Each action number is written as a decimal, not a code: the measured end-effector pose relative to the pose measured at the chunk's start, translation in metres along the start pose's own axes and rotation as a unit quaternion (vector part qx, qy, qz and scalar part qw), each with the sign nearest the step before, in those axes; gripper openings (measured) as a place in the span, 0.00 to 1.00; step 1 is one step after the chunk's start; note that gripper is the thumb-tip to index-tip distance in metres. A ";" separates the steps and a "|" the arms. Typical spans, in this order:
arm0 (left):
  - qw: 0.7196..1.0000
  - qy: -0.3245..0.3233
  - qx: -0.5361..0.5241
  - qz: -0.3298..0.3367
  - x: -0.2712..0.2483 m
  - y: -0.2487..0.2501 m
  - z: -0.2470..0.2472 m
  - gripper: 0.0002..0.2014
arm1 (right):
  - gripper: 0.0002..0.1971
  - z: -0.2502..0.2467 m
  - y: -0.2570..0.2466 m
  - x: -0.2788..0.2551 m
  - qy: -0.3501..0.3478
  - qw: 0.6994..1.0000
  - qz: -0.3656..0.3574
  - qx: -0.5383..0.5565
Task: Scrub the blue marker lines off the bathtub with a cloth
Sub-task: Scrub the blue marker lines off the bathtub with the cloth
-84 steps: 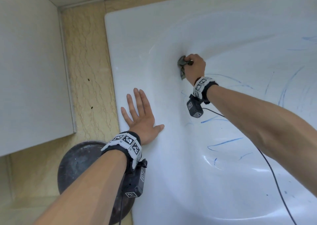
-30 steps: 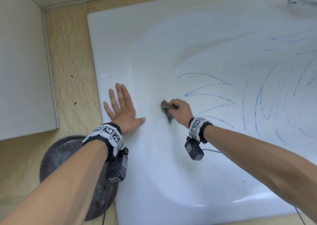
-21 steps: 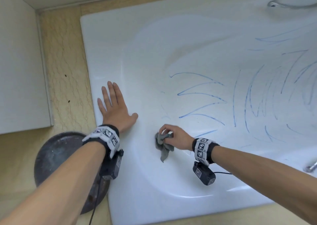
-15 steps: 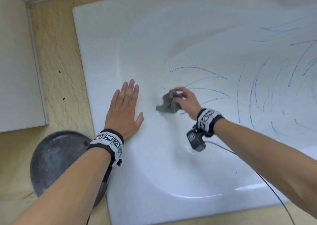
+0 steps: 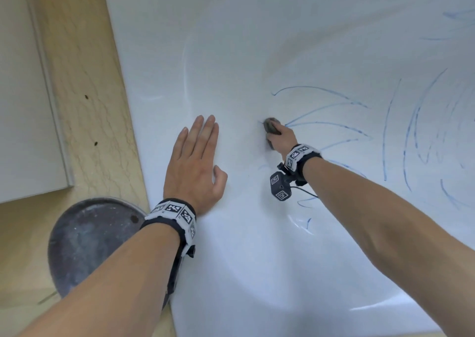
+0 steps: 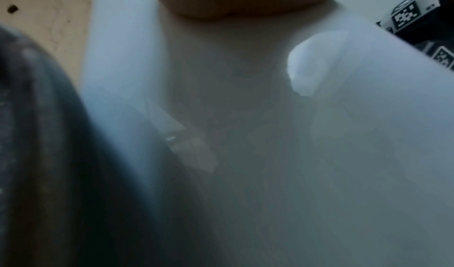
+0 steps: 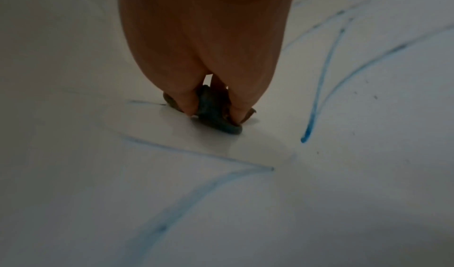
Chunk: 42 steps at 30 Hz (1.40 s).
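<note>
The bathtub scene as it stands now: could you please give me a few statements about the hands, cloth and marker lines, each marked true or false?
1. The right hand grips a bunched grey cloth against the bathtub. True.
2. The left hand holds a second cloth. False: it lies flat and holds nothing, resting on the tub's surface.
3. Every one of the blue marker lines has been scrubbed off. False: many still show to the right of the cloth.
4. A dark round object sits on the beige floor beside the tub. True.
</note>
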<state>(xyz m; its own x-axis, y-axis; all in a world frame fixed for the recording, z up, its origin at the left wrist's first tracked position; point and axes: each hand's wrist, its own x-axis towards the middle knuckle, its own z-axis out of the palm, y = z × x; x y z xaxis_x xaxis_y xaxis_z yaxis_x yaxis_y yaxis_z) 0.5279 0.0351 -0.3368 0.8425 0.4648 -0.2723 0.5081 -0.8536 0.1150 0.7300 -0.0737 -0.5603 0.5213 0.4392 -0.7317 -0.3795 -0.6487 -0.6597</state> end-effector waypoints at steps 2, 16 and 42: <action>1.000 0.005 -0.004 0.001 0.000 -0.001 0.001 0.40 | 0.21 0.008 0.012 0.006 0.018 0.999 -0.014 0.040; 0.999 0.020 -0.032 0.011 0.000 -0.002 0.000 0.39 | 0.16 0.030 -0.051 -0.050 0.018 0.990 -0.136 0.032; 0.998 0.034 -0.042 0.016 0.001 -0.007 0.002 0.36 | 0.09 0.019 -0.011 -0.129 0.019 0.996 -0.067 -0.048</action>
<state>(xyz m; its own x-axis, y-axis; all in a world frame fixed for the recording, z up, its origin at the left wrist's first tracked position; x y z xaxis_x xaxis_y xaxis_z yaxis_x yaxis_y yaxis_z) 0.5245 0.0404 -0.3400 0.8675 0.4546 -0.2018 0.4911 -0.8471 0.2031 0.6531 -0.1114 -0.4620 0.5915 0.5041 -0.6294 -0.2304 -0.6423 -0.7310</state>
